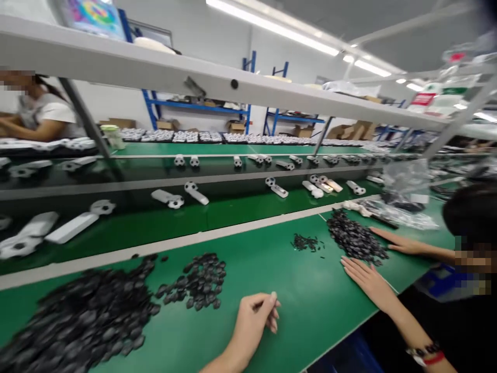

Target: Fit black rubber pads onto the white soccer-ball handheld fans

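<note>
My left hand hovers over the green tabletop with its fingers curled and the thumb pressed towards the index finger. Whatever may be in that pinch is hidden. To its left lies a small cluster of flat, dark, roundish pieces, and beyond it a large heap of similar black pieces. My right hand is out of view. Both hands at the right belong to a co-worker: one hand rests flat on the table, and the other hand touches a pile of black pieces.
Small black slivers lie mid-table. Behind a pale rail, white parts with football-shaped ends sit on a green strip. An overhead shelf spans the view. Plastic bags lie at the right; another person sits far left.
</note>
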A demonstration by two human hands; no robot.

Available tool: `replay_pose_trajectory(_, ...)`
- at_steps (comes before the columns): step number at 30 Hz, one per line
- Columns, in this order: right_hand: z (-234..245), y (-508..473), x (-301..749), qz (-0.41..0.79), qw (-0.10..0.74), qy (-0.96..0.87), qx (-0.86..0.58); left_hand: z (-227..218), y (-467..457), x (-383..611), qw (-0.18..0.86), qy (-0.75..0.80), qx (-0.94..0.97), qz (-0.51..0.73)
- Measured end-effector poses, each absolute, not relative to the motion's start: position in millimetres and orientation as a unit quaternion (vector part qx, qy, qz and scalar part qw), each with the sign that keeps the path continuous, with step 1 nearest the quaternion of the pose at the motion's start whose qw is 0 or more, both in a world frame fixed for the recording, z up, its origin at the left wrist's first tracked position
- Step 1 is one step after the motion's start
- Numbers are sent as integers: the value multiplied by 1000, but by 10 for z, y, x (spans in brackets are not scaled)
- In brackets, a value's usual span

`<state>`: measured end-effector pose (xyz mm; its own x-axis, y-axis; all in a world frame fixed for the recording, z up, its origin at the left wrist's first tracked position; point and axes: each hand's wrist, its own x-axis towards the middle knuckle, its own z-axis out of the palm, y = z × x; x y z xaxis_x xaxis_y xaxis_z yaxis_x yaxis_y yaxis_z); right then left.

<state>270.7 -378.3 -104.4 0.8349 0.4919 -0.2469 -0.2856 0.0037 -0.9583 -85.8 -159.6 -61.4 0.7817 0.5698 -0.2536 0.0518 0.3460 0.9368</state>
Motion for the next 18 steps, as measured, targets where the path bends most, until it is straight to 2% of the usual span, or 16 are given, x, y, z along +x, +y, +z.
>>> replay_pose_trajectory(9, -1191, -3909, 2872, 295, 678, -103, -666, -655, -1665, -859, 777, 298, 536, 146)
replay_pose_trajectory(18, -1206, -3935, 2898, 325, 696, -76, -636, -634, -1650, -853, 772, 300, 543, 139)
